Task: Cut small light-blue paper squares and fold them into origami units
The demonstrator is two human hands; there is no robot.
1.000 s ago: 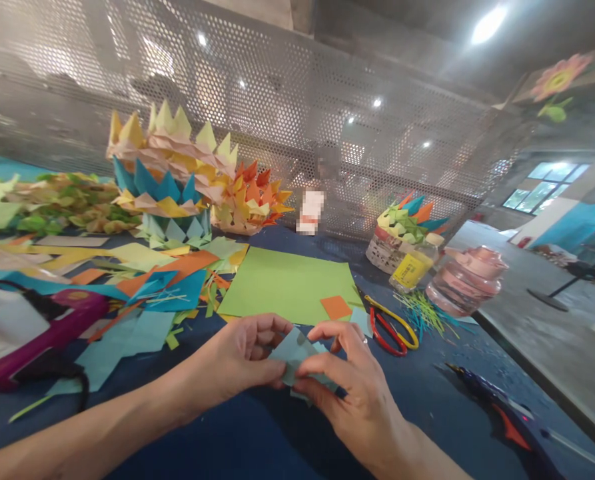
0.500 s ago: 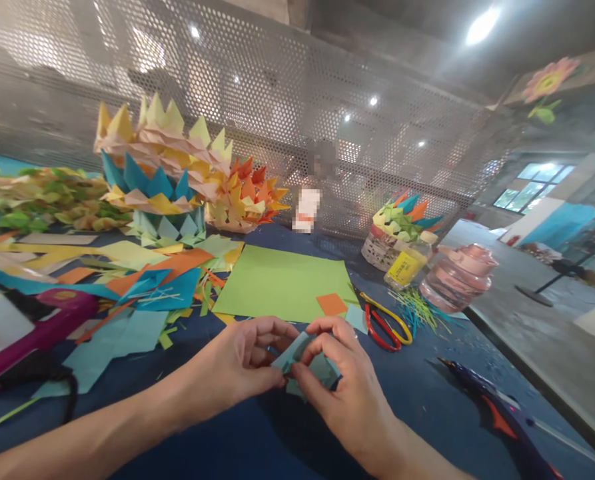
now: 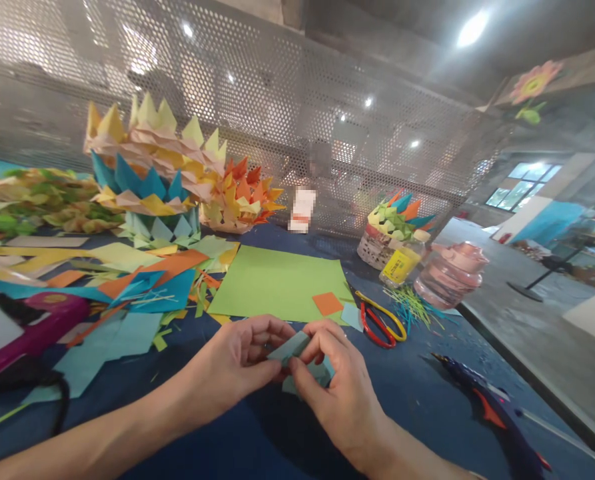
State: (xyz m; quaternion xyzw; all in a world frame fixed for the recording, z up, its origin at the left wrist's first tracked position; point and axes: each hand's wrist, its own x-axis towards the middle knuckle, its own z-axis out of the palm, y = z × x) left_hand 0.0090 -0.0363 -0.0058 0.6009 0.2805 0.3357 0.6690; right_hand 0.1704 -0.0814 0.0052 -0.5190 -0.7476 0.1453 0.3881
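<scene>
Between my hands is a small folded piece of light blue paper, held above the dark blue table. My left hand pinches its left end between thumb and fingers. On the other side, my right hand grips it with thumb and bent fingers, and part of the paper hangs below that palm. The inner folds are hidden by the fingers. Just beyond my hands lies a green sheet, with an orange paper square and a light blue square at its near right corner.
Red-and-yellow-handled scissors and a dark glue gun lie to the right. Behind them stand a glue bottle and a pink water bottle. Folded-paper crowns, paper scraps and a purple-handled tool are at left.
The blue paper has tilted flatter between my fingers, and my right fingers have closed in slightly. The whole view has shifted a little, so the surroundings appear farther left.
</scene>
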